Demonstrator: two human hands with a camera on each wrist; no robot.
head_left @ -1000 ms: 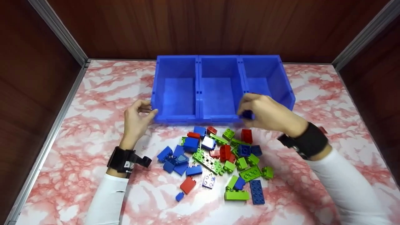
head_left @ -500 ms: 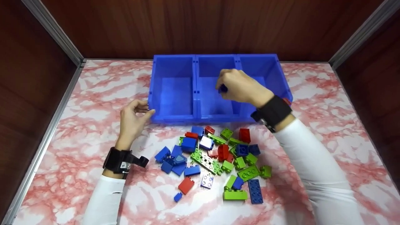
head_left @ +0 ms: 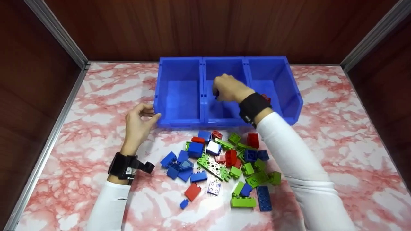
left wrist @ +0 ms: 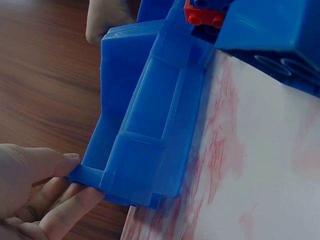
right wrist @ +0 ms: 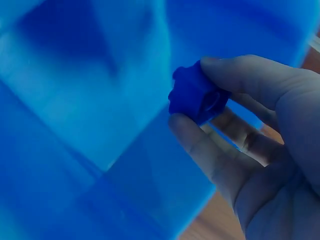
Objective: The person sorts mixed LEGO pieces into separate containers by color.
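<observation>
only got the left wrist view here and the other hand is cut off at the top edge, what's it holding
Observer: The right hand pinches a small blue toy brick, as the right wrist view shows.
Operator: ok where is it
Observer: By the head view, over the middle compartment of the blue three-compartment bin. How high, I can't tell.
Operator: i see red and blue bricks, any other colour
Observer: Yes, green: a long studded plate lies among them.
</observation>
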